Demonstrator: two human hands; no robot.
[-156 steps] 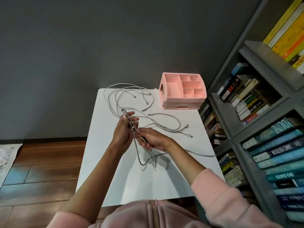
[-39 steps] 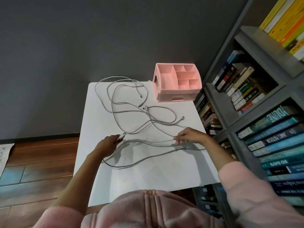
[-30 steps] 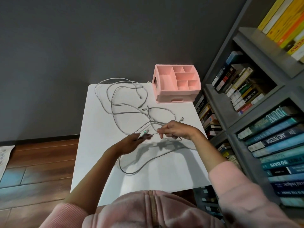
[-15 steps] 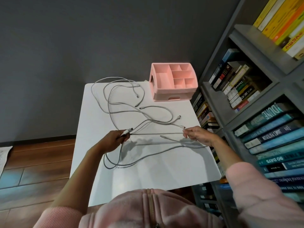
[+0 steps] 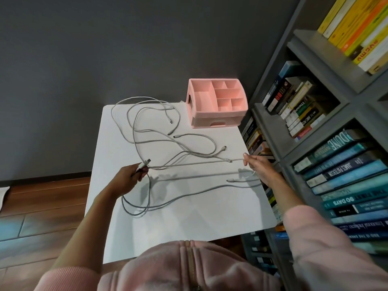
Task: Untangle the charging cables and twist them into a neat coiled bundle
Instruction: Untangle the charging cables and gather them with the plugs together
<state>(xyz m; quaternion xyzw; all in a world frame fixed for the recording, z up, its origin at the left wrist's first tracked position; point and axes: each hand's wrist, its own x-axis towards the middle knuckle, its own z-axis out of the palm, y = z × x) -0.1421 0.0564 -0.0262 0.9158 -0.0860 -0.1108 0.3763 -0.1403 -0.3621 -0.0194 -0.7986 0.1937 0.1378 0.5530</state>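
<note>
Taut cable (image 5: 195, 163) crosswise — left hand (image 5: 130, 177) to right hand (image 5: 258, 167).

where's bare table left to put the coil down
Widest bare patch: the near strip of the white table, between the sagging grey cable loop and the near edge. A smaller one lies in front of the pink plastic organiser. Crowded: the far-left tangle of grey cables, and the middle, where the left hand and right hand hold a taut cable.

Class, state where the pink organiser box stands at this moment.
In the head view the pink organiser box stands at the far right corner of the white table, beside the bookshelf, beyond the cables.
</note>
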